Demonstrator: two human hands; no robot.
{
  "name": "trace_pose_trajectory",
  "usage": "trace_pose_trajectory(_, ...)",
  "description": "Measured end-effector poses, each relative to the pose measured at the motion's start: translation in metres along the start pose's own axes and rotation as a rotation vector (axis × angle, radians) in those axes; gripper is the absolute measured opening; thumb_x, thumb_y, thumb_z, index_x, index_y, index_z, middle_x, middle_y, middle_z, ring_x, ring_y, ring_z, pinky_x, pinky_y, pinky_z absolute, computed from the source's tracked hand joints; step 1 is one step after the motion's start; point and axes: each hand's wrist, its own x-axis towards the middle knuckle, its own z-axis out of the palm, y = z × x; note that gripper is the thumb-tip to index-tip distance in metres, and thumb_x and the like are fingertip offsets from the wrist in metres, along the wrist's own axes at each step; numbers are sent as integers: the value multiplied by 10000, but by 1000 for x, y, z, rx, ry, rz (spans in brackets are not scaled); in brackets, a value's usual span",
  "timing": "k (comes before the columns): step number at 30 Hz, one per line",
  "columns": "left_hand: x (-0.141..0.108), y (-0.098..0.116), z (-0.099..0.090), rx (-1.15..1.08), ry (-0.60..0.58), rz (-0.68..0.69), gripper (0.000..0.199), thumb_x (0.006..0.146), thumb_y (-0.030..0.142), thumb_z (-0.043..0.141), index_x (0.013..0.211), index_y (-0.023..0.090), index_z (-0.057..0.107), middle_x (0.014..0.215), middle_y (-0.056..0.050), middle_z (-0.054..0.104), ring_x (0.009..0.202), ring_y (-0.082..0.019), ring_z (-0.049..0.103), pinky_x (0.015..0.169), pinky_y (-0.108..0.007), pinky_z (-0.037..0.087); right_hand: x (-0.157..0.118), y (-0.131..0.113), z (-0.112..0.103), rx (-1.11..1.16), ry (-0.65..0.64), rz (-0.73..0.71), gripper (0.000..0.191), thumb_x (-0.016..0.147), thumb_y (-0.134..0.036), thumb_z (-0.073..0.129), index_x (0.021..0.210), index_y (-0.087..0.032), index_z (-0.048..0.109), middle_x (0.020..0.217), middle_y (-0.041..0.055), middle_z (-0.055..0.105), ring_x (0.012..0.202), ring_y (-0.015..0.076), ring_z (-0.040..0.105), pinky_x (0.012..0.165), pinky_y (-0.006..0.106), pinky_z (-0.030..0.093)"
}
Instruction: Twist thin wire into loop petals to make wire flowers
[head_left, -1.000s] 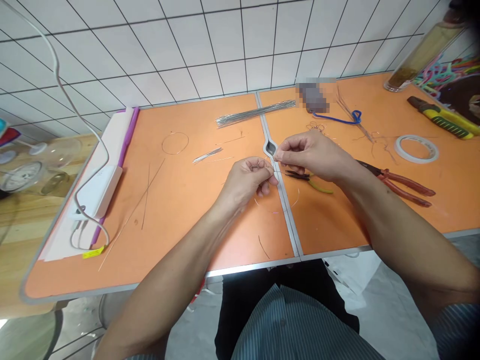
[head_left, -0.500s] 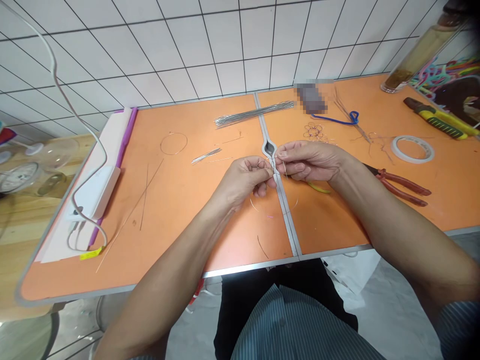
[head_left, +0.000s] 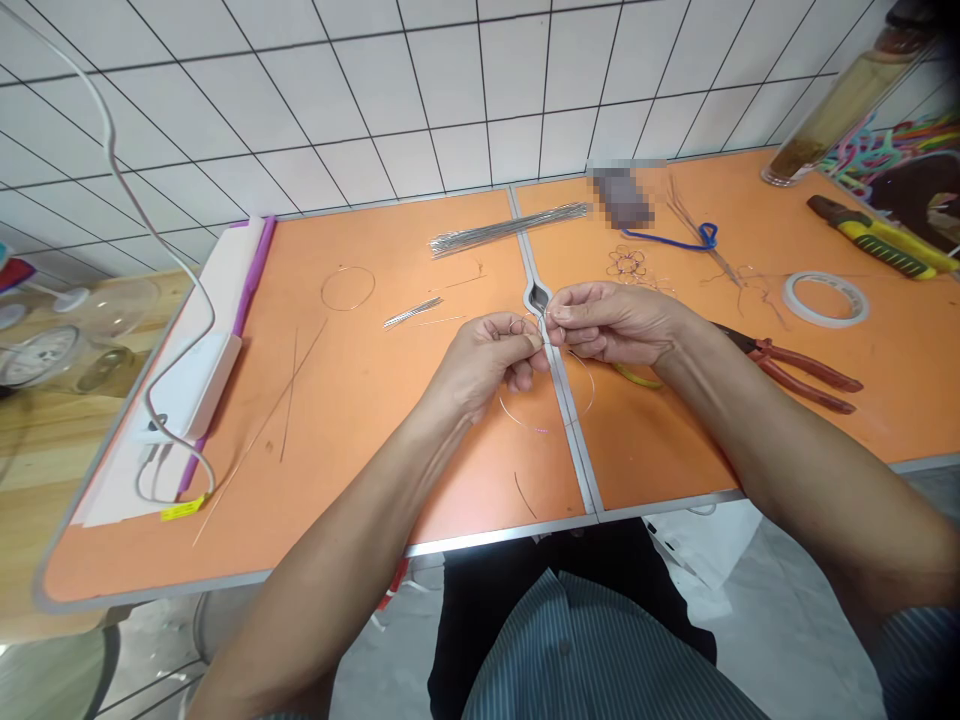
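Observation:
My left hand (head_left: 501, 352) and my right hand (head_left: 611, 320) meet over the metal seam (head_left: 571, 430) of the orange table, each pinching thin wire. A large loop of wire (head_left: 511, 415) curves below the fingers, with a few tiny pink beads at its lowest part. Small curls of wire stand out at my fingertips; their exact shape is too fine to make out. Beyond the hands lie a bundle of short wires (head_left: 412, 312) and a longer bundle of silver wires (head_left: 487, 232). A flower-shaped wire piece (head_left: 627, 262) rests past my right hand.
Red-handled pliers (head_left: 806, 375) lie beside my right forearm, near a roll of tape (head_left: 825, 299) and a yellow-black cutter (head_left: 874, 238). A wire ring (head_left: 347, 288) and long loose wires (head_left: 289, 390) lie left. A white power box (head_left: 191, 385) with cable sits on papers; a bottle (head_left: 832, 110) stands back right.
My right hand has shifted slightly left, closer to the left fingers. The wire end that hung below its fingertips no longer shows there, and more of the large loop is visible.

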Motion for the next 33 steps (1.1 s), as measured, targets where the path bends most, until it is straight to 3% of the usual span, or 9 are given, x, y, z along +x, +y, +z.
trace_pose_trajectory(5,1,0,-4,45,-33,-8,60,749,156,737,729,160,680,650,-22,732,426,-75,561,436,-197,439,-1,0,-1,-14,43,23,343,820,-299,1016,839,-155,705,724,-43,550,603,45,426,503,113,423)
trace_pose_trajectory(11,0,4,-6,85,-109,-55,84,774,166,759,736,157,684,639,-30,729,416,-78,568,417,-190,402,-2,-2,-9,-19,-79,142,371,819,-347,1019,906,-129,732,856,6,662,584,24,451,472,108,414)
trace_pose_trajectory(17,-1,4,-5,84,-104,-55,87,770,163,755,727,160,679,628,-28,718,421,-76,565,424,-188,414,1,2,-10,96,-145,139,307,837,-221,990,881,-103,709,828,14,691,571,15,473,494,94,434)
trace_pose_trajectory(33,1,2,-6,89,-56,-44,84,753,152,746,715,161,671,621,-22,714,413,-75,562,417,-183,398,5,9,-9,168,-83,107,242,820,-94,928,882,-107,695,770,3,693,560,22,519,535,105,485)
